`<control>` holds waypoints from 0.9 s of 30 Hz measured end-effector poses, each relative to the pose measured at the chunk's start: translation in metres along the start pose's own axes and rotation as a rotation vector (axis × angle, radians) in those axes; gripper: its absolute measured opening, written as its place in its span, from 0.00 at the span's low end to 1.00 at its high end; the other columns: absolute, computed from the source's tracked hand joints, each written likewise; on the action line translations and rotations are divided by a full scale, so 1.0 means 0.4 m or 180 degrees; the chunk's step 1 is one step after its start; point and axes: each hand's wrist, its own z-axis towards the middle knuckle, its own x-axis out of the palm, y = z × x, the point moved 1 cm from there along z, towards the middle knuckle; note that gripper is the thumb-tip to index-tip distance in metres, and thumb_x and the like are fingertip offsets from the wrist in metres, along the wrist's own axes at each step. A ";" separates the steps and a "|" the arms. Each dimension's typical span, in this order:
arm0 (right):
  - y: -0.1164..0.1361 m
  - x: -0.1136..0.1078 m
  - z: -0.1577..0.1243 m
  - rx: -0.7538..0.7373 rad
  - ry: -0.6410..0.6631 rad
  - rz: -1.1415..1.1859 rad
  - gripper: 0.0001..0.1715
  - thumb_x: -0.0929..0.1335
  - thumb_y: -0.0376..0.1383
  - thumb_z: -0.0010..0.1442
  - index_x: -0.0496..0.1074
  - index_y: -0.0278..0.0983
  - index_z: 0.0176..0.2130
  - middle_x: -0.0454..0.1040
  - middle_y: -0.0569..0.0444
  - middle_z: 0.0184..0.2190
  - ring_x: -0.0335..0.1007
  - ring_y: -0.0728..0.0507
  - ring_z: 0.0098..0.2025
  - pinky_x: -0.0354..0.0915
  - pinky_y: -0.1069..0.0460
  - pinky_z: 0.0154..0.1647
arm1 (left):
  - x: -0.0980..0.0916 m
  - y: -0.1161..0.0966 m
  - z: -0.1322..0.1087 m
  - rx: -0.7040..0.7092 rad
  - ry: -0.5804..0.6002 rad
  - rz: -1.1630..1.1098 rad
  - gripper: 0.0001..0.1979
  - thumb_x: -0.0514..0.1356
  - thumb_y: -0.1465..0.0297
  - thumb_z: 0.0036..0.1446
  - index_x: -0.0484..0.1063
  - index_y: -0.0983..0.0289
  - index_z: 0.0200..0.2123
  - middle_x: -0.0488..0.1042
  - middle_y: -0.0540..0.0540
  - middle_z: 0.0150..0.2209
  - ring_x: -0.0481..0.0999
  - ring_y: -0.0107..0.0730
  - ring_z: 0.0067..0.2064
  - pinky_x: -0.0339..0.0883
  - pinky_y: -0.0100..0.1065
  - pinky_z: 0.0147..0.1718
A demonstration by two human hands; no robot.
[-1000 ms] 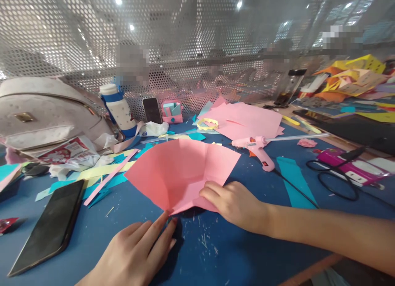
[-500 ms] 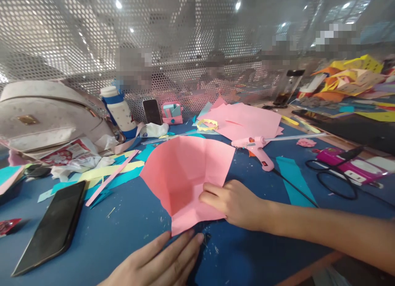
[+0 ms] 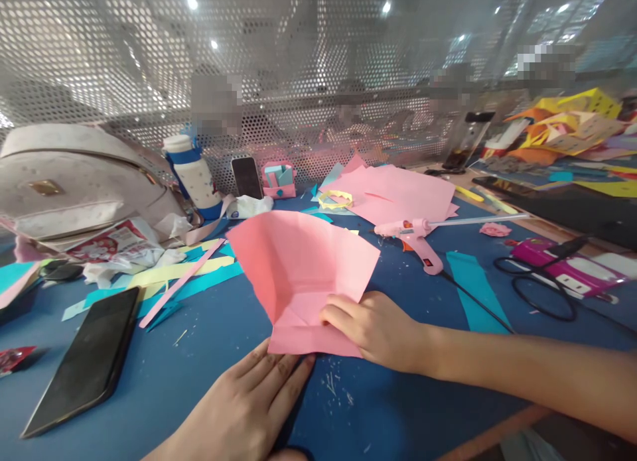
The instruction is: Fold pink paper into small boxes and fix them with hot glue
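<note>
A folded sheet of pink paper (image 3: pixel 308 262) stands on the blue table, its back and left panels raised like a box corner and a narrow flap lying toward me. My right hand (image 3: pixel 365 325) is closed on the paper's right side, fingers curled over its inner fold. My left hand (image 3: pixel 249 398) lies flat on the table with fingers stretched out, the fingertips at the flap's front edge and partly beneath it. Right of the paper lies a pink glue gun (image 3: pixel 413 239) with a long clear glue stick in its back.
A black phone (image 3: pixel 84 358) lies left, near paper strips (image 3: pixel 184 275). Behind stand a backpack (image 3: pixel 74 182), a bottle (image 3: pixel 194 176) and stacked pink sheets (image 3: pixel 393 192). A magenta power strip (image 3: pixel 562 268) with its cable lies right. A perforated metal screen (image 3: pixel 298 69) closes the back.
The paper's front flap has swung down and its front edge now lies straighter. My left hand has shifted slightly left and away from me, while my right hand keeps its grip.
</note>
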 end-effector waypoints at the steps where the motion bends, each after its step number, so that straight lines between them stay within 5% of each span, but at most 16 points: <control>1: 0.001 0.000 0.000 0.0022 0.0009 0.0009 0.13 0.60 0.27 0.59 0.67 0.34 0.43 0.73 0.51 0.37 0.63 0.50 0.25 0.47 0.53 0.23 | 0.006 0.000 -0.003 -0.0062 0.0029 -0.0067 0.38 0.47 0.47 0.62 0.66 0.76 0.57 0.75 0.67 0.52 0.77 0.49 0.52 0.74 0.46 0.49; 6: -0.002 -0.007 -0.001 0.0014 -0.0017 -0.0013 0.14 0.60 0.25 0.58 0.69 0.35 0.41 0.73 0.53 0.36 0.60 0.51 0.23 0.45 0.52 0.22 | 0.025 -0.001 -0.021 -0.0266 -0.0158 -0.0375 0.37 0.46 0.47 0.63 0.63 0.74 0.60 0.74 0.66 0.54 0.75 0.47 0.54 0.72 0.45 0.51; 12: -0.025 -0.024 -0.014 -0.0185 0.0007 0.0172 0.17 0.63 0.27 0.47 0.70 0.37 0.38 0.73 0.55 0.36 0.56 0.50 0.23 0.41 0.51 0.22 | -0.015 0.011 -0.018 -0.0534 -0.1170 -0.0426 0.11 0.54 0.69 0.65 0.76 0.67 0.38 0.79 0.56 0.33 0.79 0.34 0.33 0.76 0.35 0.34; 18: -0.036 -0.020 -0.017 -0.0162 -0.0098 0.0412 0.13 0.63 0.29 0.50 0.70 0.38 0.37 0.73 0.56 0.35 0.60 0.49 0.26 0.45 0.52 0.23 | -0.010 0.014 -0.014 -0.0801 -0.0560 -0.0512 0.17 0.50 0.62 0.65 0.76 0.60 0.47 0.73 0.63 0.52 0.75 0.35 0.33 0.74 0.37 0.28; 24: -0.036 -0.010 -0.018 -0.0178 -0.0267 0.0484 0.15 0.62 0.29 0.48 0.71 0.37 0.37 0.73 0.56 0.35 0.60 0.49 0.26 0.47 0.53 0.23 | -0.002 -0.005 -0.023 -0.0350 -0.0876 -0.0095 0.16 0.50 0.68 0.67 0.74 0.63 0.50 0.78 0.59 0.46 0.75 0.31 0.31 0.73 0.34 0.28; 27: -0.035 -0.014 -0.019 -0.0275 -0.0260 0.0486 0.17 0.62 0.28 0.46 0.71 0.37 0.37 0.73 0.56 0.34 0.59 0.49 0.26 0.46 0.53 0.22 | 0.001 -0.005 -0.016 -0.0472 -0.0658 -0.0160 0.16 0.50 0.66 0.66 0.75 0.65 0.47 0.77 0.63 0.49 0.76 0.33 0.30 0.74 0.34 0.26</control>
